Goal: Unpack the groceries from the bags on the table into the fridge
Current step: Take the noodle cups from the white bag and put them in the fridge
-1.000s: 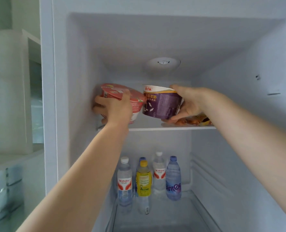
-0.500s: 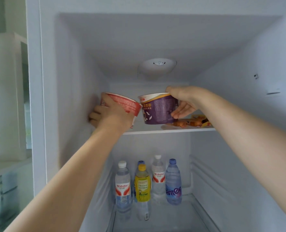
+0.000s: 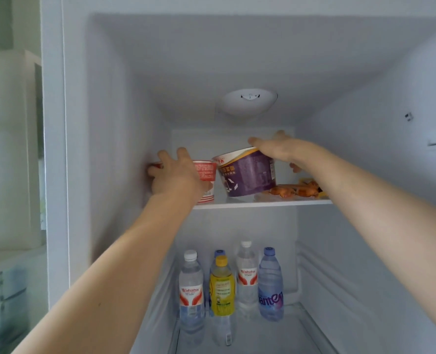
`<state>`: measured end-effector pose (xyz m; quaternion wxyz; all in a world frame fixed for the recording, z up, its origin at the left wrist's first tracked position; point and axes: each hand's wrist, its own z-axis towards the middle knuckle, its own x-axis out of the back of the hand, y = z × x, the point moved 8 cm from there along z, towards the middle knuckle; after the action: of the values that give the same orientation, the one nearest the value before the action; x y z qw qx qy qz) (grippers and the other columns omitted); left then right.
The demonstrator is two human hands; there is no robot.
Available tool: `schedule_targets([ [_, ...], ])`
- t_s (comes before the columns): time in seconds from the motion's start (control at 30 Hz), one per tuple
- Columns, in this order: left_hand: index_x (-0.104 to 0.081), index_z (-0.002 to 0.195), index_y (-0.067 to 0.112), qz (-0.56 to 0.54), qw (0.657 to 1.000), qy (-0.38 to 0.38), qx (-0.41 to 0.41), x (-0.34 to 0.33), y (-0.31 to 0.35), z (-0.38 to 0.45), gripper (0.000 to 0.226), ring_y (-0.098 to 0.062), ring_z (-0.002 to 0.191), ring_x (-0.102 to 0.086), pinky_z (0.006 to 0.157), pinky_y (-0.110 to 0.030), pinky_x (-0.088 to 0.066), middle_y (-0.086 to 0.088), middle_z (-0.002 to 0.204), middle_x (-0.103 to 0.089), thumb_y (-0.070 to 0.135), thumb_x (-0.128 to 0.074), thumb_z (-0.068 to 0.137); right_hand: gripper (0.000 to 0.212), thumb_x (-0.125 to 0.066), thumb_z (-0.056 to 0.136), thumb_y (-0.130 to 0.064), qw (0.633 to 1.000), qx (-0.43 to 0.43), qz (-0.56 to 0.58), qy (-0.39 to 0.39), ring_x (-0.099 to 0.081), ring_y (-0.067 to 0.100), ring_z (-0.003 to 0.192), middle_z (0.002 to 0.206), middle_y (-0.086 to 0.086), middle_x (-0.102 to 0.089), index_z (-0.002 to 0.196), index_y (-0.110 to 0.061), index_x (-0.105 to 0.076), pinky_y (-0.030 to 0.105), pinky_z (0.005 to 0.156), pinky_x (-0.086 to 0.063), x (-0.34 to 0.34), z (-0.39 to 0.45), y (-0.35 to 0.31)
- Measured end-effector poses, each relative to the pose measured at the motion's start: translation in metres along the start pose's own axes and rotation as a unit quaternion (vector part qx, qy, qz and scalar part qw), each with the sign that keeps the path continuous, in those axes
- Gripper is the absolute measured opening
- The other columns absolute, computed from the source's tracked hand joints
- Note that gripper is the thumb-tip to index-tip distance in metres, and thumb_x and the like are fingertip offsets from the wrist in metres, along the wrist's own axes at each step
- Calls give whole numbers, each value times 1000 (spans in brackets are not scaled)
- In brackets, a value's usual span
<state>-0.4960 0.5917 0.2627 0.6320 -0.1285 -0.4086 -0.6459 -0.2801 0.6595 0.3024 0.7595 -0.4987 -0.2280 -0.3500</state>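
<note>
The left hand (image 3: 172, 176) grips the red paper noodle bowl (image 3: 204, 172). At three o'clock, the right hand (image 3: 275, 149) clasps the tilted purple paper noodle bowl (image 3: 247, 175) by its rim. It should be levelled on the white fridge shelf (image 3: 263, 203) (clear of the orange snack packet (image 3: 296, 190)) before the fingers let go.

One head-worn camera faces straight into the open fridge (image 3: 104, 123) from close up, tilted slightly upward toward its upper shelf (image 3: 263, 203).

— What was seen of the person?

— Two forearms were seen, with the left hand (image 3: 176, 175) and the right hand (image 3: 275, 149) at their ends.

— Was anything worn?

— Both forearms were left bare up to the picture's edge. The fingers were shown bare, too.
</note>
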Motion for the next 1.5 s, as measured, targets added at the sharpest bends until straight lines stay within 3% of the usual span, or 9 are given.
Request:
schedule_targets([
  [0.13,-36,137,14,-13,1000,-7,-3,-9,1,11,81,-46,124,-37,94,-40,-42,-16,140,-29,51,-74,76,67,-53,87,-60,992,74,21,-100,-49,36,117,135,7,-46,142,-29,-33,52,97,-46,-20,-2,-14],
  [0.23,-42,133,13,-14,1000,-9,-7,-17,2,20,74,-45,123,-38,94,-39,-41,-14,139,-32,50,-74,77,56,-76,77,-33,994,96,-3,-55,-59,25,104,120,5,-61,127,-23,-52,46,90,-54,-18,10,-12],
  [0.37,-47,130,13,-5,1000,-22,-7,-27,2,38,72,-42,122,-44,99,-38,-38,-15,136,-36,51,-75,75,43,-81,73,-32,992,71,106,-5,-67,27,94,104,12,-69,109,-14,-65,47,79,-59,-18,32,1],
  [0.57,-47,129,11,7,999,-41,3,-45,3,59,73,-43,122,-45,103,-42,-38,-15,134,-37,50,-76,75,44,-83,70,-30,972,28,231,23,-69,27,92,102,14,-70,105,-9,-67,48,76,-59,-36,63,12],
  [0.77,-45,131,10,32,998,-55,-8,-62,3,76,75,-40,122,-46,100,-39,-39,-14,135,-36,52,-74,76,45,-82,72,-31,982,51,178,36,-66,29,93,101,14,-68,108,-7,-67,48,74,-59,-47,80,8],
  [1.1,-35,138,5,74,993,-80,-43,-71,2,95,83,-33,125,-47,99,-39,-40,-15,137,-41,55,-69,80,60,-82,72,-31,984,128,76,103,-57,30,113,122,14,-63,122,-4,-62,38,95,-49,-37,81,6],
  [1.23,-34,139,7,83,992,-78,-46,-70,1,94,84,-33,126,-46,101,-39,-39,-15,137,-40,57,-67,81,54,-81,74,-32,986,147,7,72,-57,29,113,118,14,-66,116,-3,-65,31,92,-44,-40,77,-6],
  [1.4,-36,138,7,67,993,-83,-47,-70,-1,94,83,-33,124,-47,100,-39,-42,-16,136,-41,54,-70,80,49,-83,71,-32,994,104,34,6,-66,26,95,101,12,-69,111,-8,-69,43,78,-59,-30,78,-1],
  [1.5,-37,138,8,60,993,-87,-45,-69,-1,93,81,-34,123,-48,100,-40,-42,-15,135,-42,52,-71,79,54,-85,68,-30,993,96,67,-15,-67,26,94,102,14,-70,114,-7,-68,44,80,-59,-27,80,1],
])
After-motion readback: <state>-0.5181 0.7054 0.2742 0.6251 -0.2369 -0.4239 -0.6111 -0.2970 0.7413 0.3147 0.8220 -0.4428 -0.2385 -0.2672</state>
